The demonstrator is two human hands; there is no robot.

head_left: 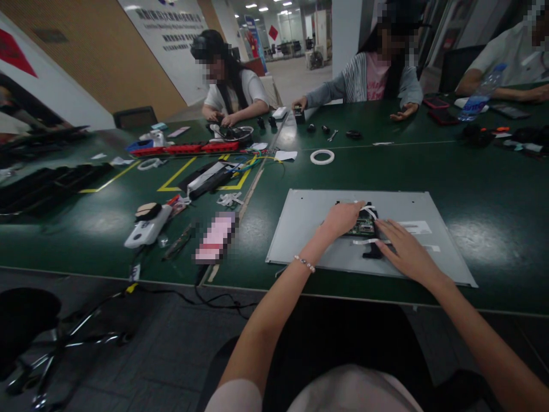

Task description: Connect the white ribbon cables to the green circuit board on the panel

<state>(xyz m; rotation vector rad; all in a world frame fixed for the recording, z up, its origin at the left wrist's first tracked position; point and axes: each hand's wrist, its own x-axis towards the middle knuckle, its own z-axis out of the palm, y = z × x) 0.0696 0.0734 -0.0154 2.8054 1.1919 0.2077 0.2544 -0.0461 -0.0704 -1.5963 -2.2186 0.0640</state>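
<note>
Green tbl (grey flr below)

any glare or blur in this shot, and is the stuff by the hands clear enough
Head view: soft glare on the green table right of the grey panel; head view: dark items at far left look smeared; head view: the circuit board shows between left hand and right hand, its fine detail too small to make out.
</note>
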